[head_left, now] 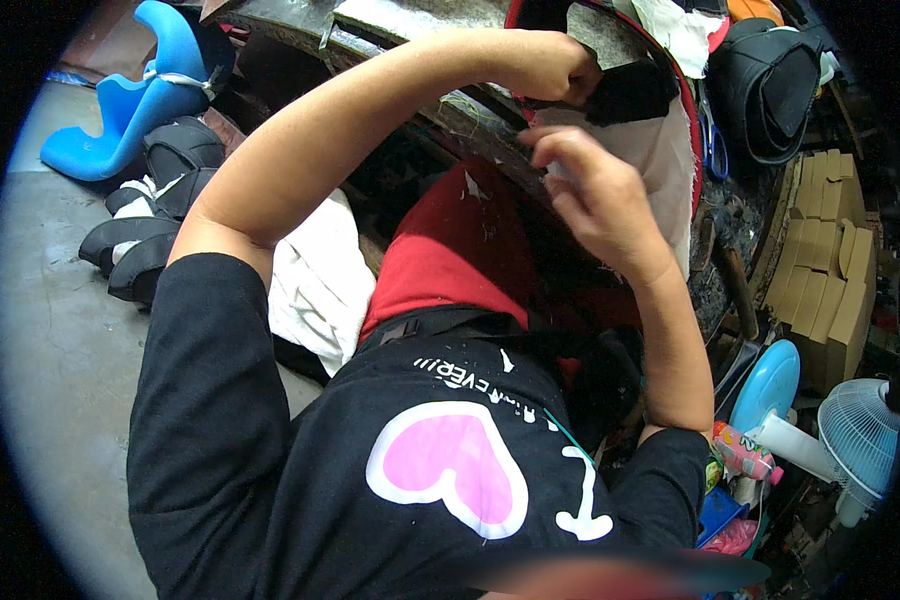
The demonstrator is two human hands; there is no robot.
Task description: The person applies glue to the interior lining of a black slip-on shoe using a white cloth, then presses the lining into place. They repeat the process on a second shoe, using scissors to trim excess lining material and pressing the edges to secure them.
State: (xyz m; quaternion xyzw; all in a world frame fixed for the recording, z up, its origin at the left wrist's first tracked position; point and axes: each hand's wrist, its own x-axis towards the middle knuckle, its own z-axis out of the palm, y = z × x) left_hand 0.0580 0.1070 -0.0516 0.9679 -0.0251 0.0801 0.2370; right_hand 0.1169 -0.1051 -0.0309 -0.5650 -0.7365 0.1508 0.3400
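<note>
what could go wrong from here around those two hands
The left hand is curled at the edge of the black fabric piece, so the piece might bunch or shift on the beige cloth.

Blue-handled scissors lie just beyond its red edging; a wide sweep of the right hand could perhaps knock them.

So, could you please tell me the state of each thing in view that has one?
Left hand: fingers curled, grip hidden
Right hand: fingers bent, blurred
Red-edged fabric piece: spread out
White cloth: rumpled
Cardboard boxes: stacked
Pink-capped bottle: closed, tilted
Electric fan: spinning unclear
</note>
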